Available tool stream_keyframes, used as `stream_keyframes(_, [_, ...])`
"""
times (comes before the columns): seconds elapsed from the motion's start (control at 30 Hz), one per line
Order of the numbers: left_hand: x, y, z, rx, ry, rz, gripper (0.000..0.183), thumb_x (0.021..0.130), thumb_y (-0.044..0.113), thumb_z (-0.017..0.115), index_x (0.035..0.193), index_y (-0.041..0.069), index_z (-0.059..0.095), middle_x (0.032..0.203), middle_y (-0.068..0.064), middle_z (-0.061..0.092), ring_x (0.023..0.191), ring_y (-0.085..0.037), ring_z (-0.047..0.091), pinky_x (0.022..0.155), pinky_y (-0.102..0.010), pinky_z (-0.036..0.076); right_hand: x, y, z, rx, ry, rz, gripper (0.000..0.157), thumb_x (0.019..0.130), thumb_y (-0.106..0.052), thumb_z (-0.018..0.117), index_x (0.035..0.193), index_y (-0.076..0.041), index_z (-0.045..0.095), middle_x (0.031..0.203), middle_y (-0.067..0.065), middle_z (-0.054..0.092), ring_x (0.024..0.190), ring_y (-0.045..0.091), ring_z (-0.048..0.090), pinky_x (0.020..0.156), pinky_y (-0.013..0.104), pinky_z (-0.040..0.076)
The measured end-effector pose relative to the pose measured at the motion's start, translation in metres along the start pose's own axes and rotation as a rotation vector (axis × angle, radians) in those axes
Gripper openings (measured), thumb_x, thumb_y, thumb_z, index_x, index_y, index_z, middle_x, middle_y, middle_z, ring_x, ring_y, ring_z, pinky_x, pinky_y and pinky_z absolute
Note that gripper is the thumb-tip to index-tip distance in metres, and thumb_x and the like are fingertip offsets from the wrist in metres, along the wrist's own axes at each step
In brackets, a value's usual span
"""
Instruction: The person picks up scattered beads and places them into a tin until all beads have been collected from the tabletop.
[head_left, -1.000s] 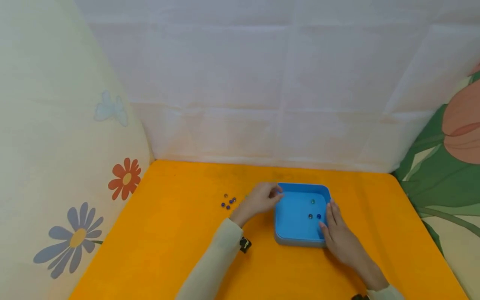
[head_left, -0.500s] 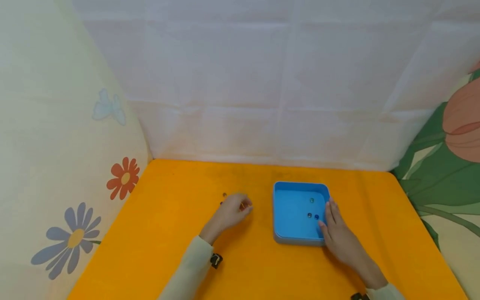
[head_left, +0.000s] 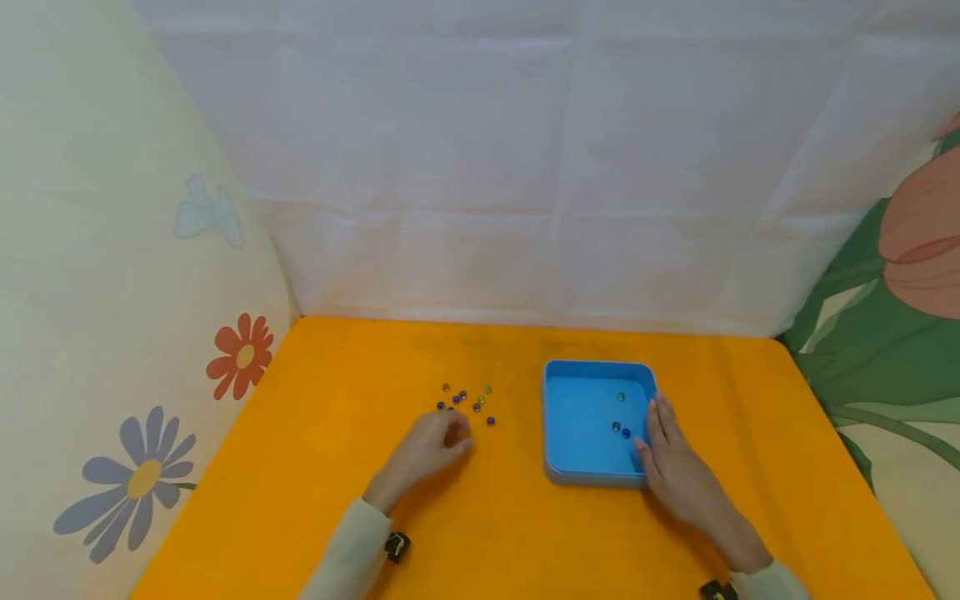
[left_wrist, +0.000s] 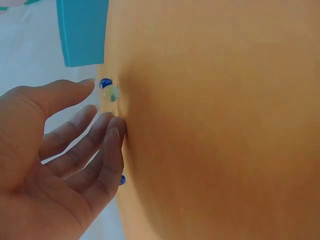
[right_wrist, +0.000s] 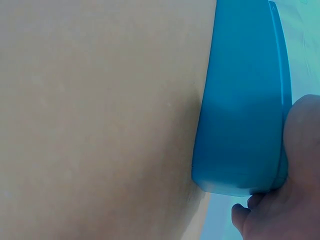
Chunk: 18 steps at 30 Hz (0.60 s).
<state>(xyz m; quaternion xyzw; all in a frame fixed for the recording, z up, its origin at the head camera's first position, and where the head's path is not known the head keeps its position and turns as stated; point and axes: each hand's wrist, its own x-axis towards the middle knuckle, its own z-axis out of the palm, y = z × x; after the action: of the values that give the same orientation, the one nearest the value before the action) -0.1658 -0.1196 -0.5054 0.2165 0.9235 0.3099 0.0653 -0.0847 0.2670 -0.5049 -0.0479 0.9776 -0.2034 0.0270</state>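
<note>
One flower-printed cloth (head_left: 90, 317) hangs at left, beside a creased white backdrop (head_left: 465, 167) beyond an orange tabletop (head_left: 352, 358). The left hand (head_left: 422, 452), loosely curled and holding nothing, is just near of scattered glossy marbles (head_left: 491, 421), blue, green and amber. Right of them, a round-cornered blue tray (head_left: 579, 425) contains three more; the right hand (head_left: 681, 479) rests straight-fingered along its right side. A tulip-printed cloth (head_left: 926, 225) hangs at right.

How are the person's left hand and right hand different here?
The left hand is close to the marbles on the orange table, while the right hand touches the blue box. The left hand's fingers are curved; the right hand's are straighter. Both hands emerge from pale sleeves.
</note>
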Motion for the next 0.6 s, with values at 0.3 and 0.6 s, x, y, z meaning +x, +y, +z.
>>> stream_keyframes(0.3, [-0.0002, -0.0033, -0.0031, -0.003, -0.044, -0.017, 0.013, 0.095, 0.019, 0.079, 0.102, 0.012, 0.071, 0.088, 0.004, 0.067, 0.077, -0.007, 0.058, 0.068, -0.024, 0.051, 0.0002, 0.0013, 0.0002, 0.004, 0.009, -0.006, 0.075, 0.114, -0.035, 0.042, 0.165, 0.009, 0.007, 0.176, 0.027, -0.001, 0.16, 0.051, 0.013, 0.122, 0.068, 0.027])
stream_keyframes(0.6, [0.003, -0.0049, -0.0005, 0.0, -0.051, -0.019, 0.012, 0.095, 0.018, 0.079, 0.101, 0.011, 0.072, 0.087, 0.002, 0.068, 0.077, -0.008, 0.059, 0.067, -0.023, 0.05, 0.0022, 0.0019, -0.0004, -0.002, -0.023, 0.016, 0.077, 0.115, -0.038, 0.039, 0.165, 0.007, 0.003, 0.176, 0.026, -0.004, 0.162, 0.049, 0.009, 0.123, 0.069, 0.024])
